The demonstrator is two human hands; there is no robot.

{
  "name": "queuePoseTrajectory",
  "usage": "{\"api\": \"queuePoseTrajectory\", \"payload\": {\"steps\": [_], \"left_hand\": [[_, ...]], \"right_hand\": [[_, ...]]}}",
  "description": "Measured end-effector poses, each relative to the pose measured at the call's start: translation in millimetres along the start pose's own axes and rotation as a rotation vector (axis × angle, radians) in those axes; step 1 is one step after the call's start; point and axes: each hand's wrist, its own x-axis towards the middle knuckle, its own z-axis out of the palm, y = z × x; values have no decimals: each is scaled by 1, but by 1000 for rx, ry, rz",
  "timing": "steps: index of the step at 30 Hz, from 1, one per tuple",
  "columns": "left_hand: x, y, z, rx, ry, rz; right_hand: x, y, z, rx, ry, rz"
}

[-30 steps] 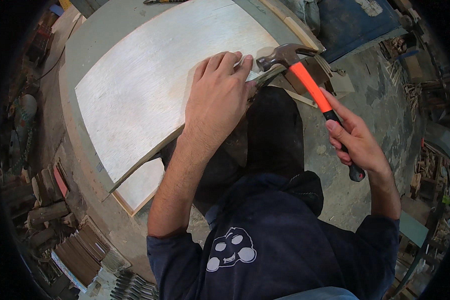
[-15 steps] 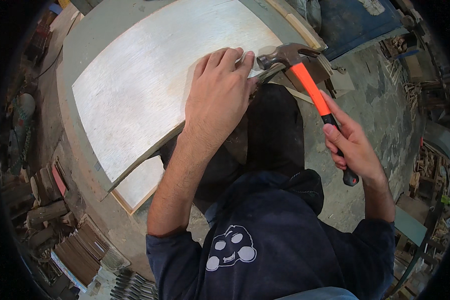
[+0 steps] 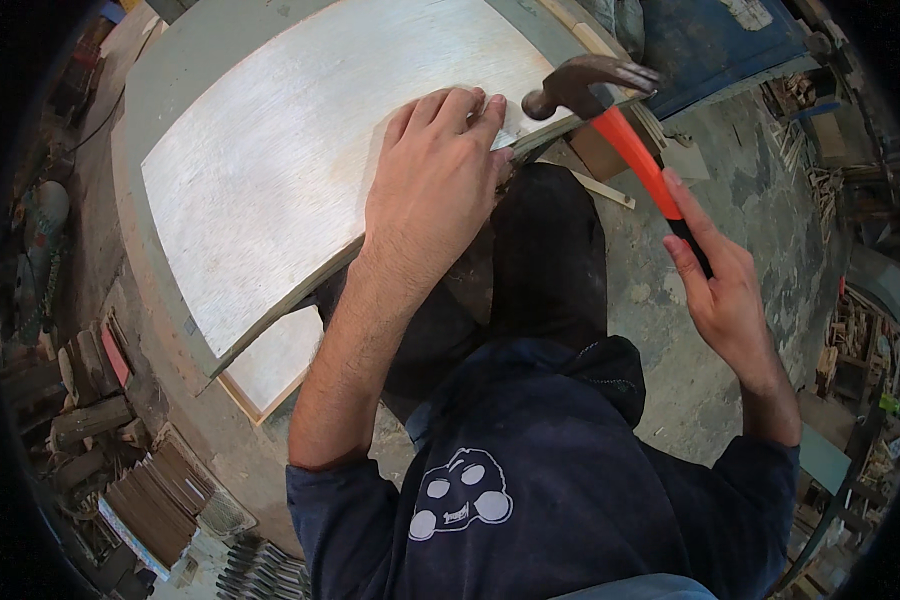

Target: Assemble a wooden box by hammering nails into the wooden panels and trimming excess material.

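A white-faced wooden panel (image 3: 270,170) lies in front of me with its near edge towards my body. My left hand (image 3: 430,175) is pressed on it, fingers bent over the top and thumb at the edge, gripping it there. A small pale bit (image 3: 503,142) shows by the thumb; I cannot make out what it is. My right hand (image 3: 722,285) is closed round the black grip of a claw hammer (image 3: 635,155) with an orange shaft. Its metal head hangs just right of my left fingertips, above the panel's right edge, apparently not touching it.
Under the panel is a grey-green tabletop (image 3: 155,100). A light wooden frame (image 3: 280,365) shows below the near edge. Wood strips (image 3: 590,40) and a blue surface (image 3: 715,50) are at the far right. Scrap wood (image 3: 95,425) and stacked brown sheets (image 3: 160,505) stand at the left.
The hammer has risen away from the panel's edge, its head moving up and to the right. My right hand has shifted slightly right with it. My left hand stays nearly in place.
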Motion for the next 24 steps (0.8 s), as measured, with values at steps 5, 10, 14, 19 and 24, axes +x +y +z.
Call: {"api": "queuePoseTrajectory", "payload": {"steps": [5, 10, 14, 19, 24], "left_hand": [[-1, 0, -1, 8, -2, -3], [-2, -2, -2, -13, 10, -11], [-1, 0, 0, 13, 32, 9], [1, -1, 0, -12, 16, -6], [-7, -4, 1, 37, 13, -23]], "right_hand": [[4, -8, -10, -43, -139, 83], [6, -9, -14, -65, 32, -38], [-9, -2, -8, 18, 129, 31], [8, -6, 0, -43, -135, 110], [8, -7, -9, -47, 119, -83]]}}
